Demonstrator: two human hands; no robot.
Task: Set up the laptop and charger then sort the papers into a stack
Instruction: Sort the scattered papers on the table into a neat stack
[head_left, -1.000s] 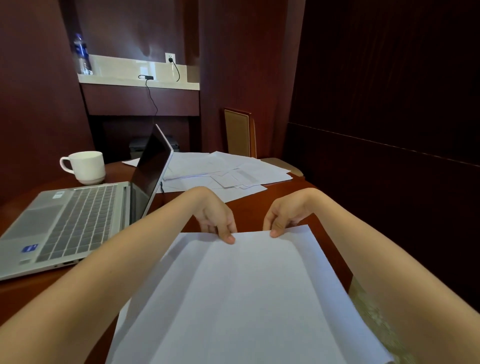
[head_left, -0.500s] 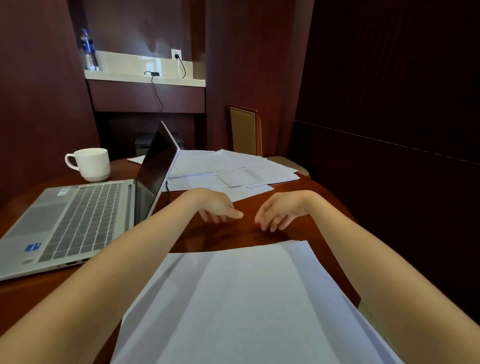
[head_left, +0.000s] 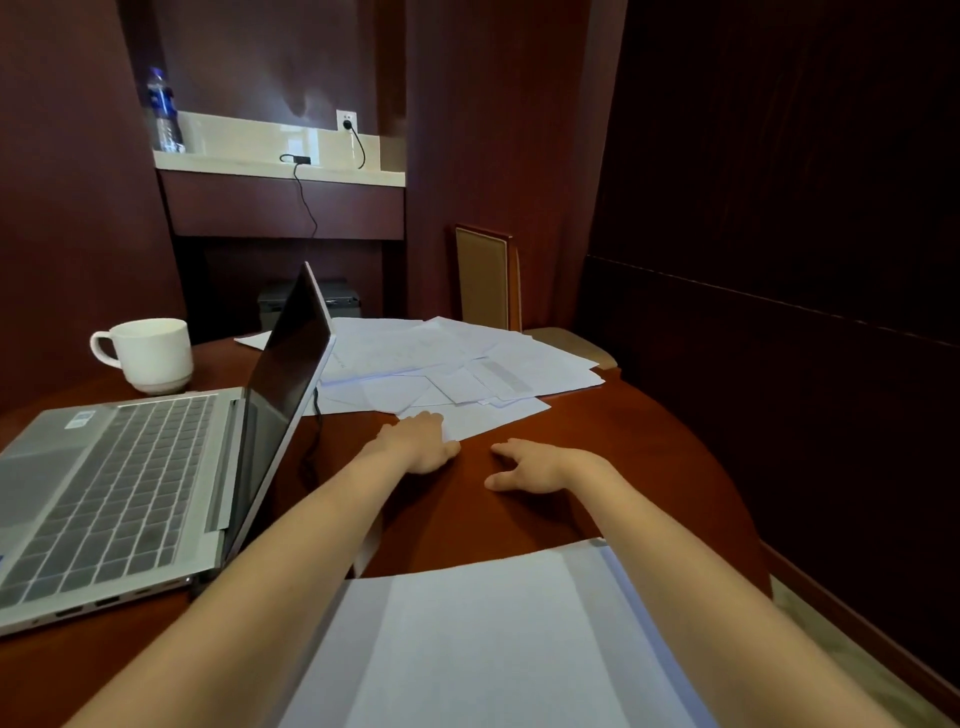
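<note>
A silver laptop (head_left: 119, 488) stands open on the left of the dark wooden table (head_left: 623, 457), screen edge-on to me. Its black charger cable (head_left: 311, 441) drops behind the screen; the charger (head_left: 296, 159) lies on a far shelf, plugged into a wall socket (head_left: 346, 120). A neat stack of white papers (head_left: 493, 644) lies close to me. Loose papers (head_left: 457, 364) spread across the far side of the table. My left hand (head_left: 421, 441) rests flat with its fingertips on the nearest loose sheet (head_left: 478, 418). My right hand (head_left: 535, 465) hovers open just above the table, holding nothing.
A white mug (head_left: 150, 356) stands beyond the laptop at the left. A water bottle (head_left: 163, 111) is on the far shelf. A chair (head_left: 488, 280) stands behind the table, next to dark wall panels on the right.
Both hands let go of the near stack's top edge and reached forward across the table. The left hand now touches the nearest loose sheet.
</note>
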